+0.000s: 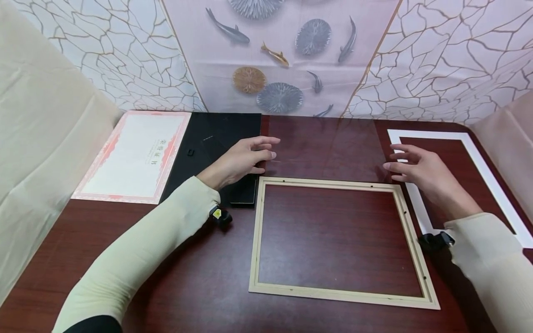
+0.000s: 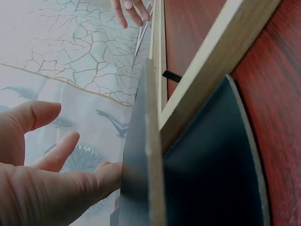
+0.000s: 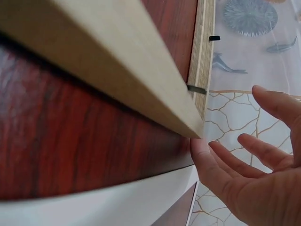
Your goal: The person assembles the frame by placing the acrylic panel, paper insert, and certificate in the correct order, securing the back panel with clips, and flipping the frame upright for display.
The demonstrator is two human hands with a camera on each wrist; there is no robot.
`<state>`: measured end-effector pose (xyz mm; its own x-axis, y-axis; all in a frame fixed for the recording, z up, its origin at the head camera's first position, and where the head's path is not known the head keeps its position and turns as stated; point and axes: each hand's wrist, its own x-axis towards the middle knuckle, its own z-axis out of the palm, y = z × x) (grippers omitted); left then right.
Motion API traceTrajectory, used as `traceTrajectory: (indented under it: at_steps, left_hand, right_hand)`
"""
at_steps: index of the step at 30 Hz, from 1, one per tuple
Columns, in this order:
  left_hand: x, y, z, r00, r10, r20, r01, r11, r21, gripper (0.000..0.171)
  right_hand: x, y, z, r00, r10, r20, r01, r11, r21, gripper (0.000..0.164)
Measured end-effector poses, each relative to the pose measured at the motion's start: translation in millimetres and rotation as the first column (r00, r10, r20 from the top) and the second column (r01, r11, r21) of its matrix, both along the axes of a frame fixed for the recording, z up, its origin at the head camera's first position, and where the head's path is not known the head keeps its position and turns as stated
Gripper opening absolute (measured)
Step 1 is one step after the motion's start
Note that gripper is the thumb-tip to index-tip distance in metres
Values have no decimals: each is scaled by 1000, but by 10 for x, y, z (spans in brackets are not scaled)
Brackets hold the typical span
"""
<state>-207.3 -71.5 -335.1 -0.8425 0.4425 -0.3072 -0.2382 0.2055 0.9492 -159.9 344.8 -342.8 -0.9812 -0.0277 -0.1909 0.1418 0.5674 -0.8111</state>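
While both hands are raised over the far part of the dark red table point(image 1: 187, 286), a pale wooden frame point(image 1: 344, 300) lies flat near its middle, with the bare tabletop showing through it; every clock direction here is taken from that frame, seen from above with twelve at the patterned cloth point(image 1: 275, 60). The left hand point(image 1: 243, 157) is at ten o'clock, above the right-hand edge of a black board point(image 1: 225, 127); its fingers are slightly bent and spread apart, holding nothing, and in the left wrist view one fingertip meets the board's surface. The right hand point(image 1: 429, 173) is at two o'clock, its fingers loosely bent, parted and gripping nothing; one fingertip is right by the frame's corner in the right wrist view, though I cannot tell whether it touches. Between the hands, at twelve o'clock, what looks like a clear sheet point(image 1: 325, 143) lies flat on the table just beyond the frame. Beneath the right hand, a white border point(image 1: 485, 162) also lies at two o'clock, just beside the frame. Further out past the board, between nine and ten o'clock, a certificate point(image 1: 125, 157) with a pink edge lies face up beside it. Small dark tabs point(image 3: 197, 89) stick out from the frame. Both sleeves point(image 1: 154, 240) are cream, and each wrist carries a black strap point(image 1: 436, 241).
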Motion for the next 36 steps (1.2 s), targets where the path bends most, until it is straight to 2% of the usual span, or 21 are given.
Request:
traceTrajectory:
  at_steps: [11,16,19,22,26,29,36]
  left_hand:
    - [-6,-8,-7,1000,7,11,-8,1000,28,51]
    - [1,-1,-6,1000,8,21,-9,999,41,51]
    - [3,5,-8,1000,11,27,-12,999,46,51]
    - [1,4,-12,1000,12,28,-13,999,48,51]
    - [-5,-1,-20,1000,11,29,-12,999,50,51]
    - [-9,-7,-27,999,12,29,-14,999,49,50]
    - [-9,-23,-32,1000,5,24,-6,999,48,51]
  right_hand:
    - [-54,31,3,1000,10,23,-10,1000,-3,73]
    - [-52,62,10,1000,-7,-15,6,997,-73,64]
    - [-52,82,12,1000,-20,-12,17,985,-169,57]
    - [-53,99,9,1000,-19,13,22,951,-307,53]
    - [-53,122,-5,1000,-14,27,26,881,-472,45]
    - [-56,137,-18,999,-5,33,22,839,-543,42]
    - [-78,133,-58,998,30,56,12,772,-636,47]
